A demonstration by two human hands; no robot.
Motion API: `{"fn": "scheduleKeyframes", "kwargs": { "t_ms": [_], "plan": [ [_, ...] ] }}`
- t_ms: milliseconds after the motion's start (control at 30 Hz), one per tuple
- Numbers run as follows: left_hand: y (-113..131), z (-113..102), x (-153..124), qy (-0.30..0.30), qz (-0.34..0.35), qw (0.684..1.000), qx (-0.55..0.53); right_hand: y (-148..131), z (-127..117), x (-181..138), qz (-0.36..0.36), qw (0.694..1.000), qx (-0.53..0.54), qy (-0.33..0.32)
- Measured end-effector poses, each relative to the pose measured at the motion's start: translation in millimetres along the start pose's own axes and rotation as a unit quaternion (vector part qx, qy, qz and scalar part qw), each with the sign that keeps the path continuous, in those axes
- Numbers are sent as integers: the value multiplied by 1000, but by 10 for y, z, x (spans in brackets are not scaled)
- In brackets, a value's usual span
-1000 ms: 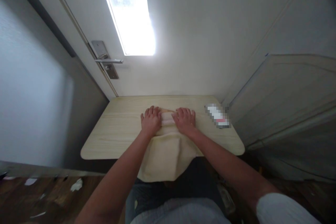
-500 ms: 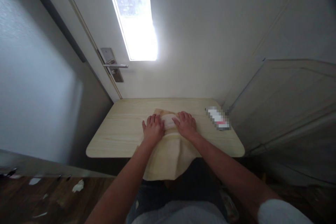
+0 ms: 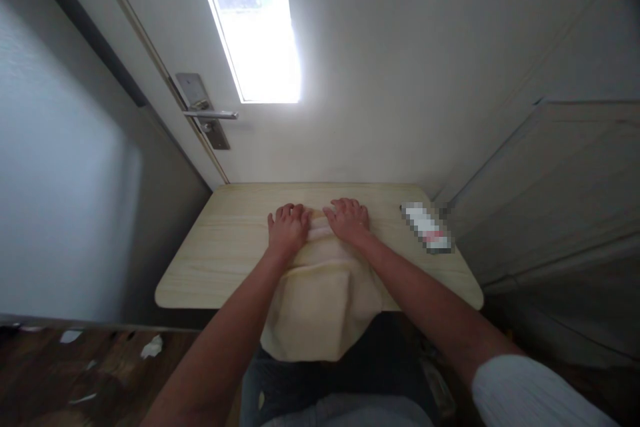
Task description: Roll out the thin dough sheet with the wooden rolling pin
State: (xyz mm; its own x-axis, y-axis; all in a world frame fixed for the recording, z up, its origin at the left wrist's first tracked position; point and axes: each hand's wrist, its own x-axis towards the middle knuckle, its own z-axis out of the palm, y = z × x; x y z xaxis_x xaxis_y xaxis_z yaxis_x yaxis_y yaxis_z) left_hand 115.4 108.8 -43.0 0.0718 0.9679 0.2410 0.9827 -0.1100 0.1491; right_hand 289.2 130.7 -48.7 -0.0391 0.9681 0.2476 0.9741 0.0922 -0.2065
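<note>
A cream cloth (image 3: pixel 316 293) lies across the light wooden table (image 3: pixel 225 253) and hangs over its near edge toward my lap. Its far end is rolled or folded into a thick strip (image 3: pixel 317 232). My left hand (image 3: pixel 286 230) lies palm down on the left part of that strip, fingers stretched forward. On the right part rests my right hand (image 3: pixel 349 220), palm down too, fingers flat. Both hands press on the cloth side by side, almost touching.
A small blurred-out object (image 3: pixel 427 229) lies at the table's right rear. A white door with a metal handle (image 3: pixel 210 115) and a bright glass panel (image 3: pixel 253 20) stands behind the table. A panel (image 3: pixel 555 180) leans at right. Paper scraps (image 3: pixel 151 347) litter the dark floor at left.
Half a second ago the hands sat nearer me with more of the rolled strip showing beyond them; now both have slid forward over it. The camera has tilted slightly.
</note>
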Motion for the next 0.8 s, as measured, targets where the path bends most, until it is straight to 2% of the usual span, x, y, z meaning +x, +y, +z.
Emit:
{"fn": "scheduleKeyframes", "kwargs": {
  "t_ms": [533, 667, 800],
  "plan": [
    [-140, 8, 560, 16, 35, 998, 40, -79, 104, 582, 18, 999, 2, -37],
    [-150, 11, 605, 13, 30, 999, 38, -84, 107, 628, 21, 999, -4, -43],
    [-146, 18, 520, 13, 39, 999, 33, -83, 91, 539, 23, 999, -1, -28]
  ]
}}
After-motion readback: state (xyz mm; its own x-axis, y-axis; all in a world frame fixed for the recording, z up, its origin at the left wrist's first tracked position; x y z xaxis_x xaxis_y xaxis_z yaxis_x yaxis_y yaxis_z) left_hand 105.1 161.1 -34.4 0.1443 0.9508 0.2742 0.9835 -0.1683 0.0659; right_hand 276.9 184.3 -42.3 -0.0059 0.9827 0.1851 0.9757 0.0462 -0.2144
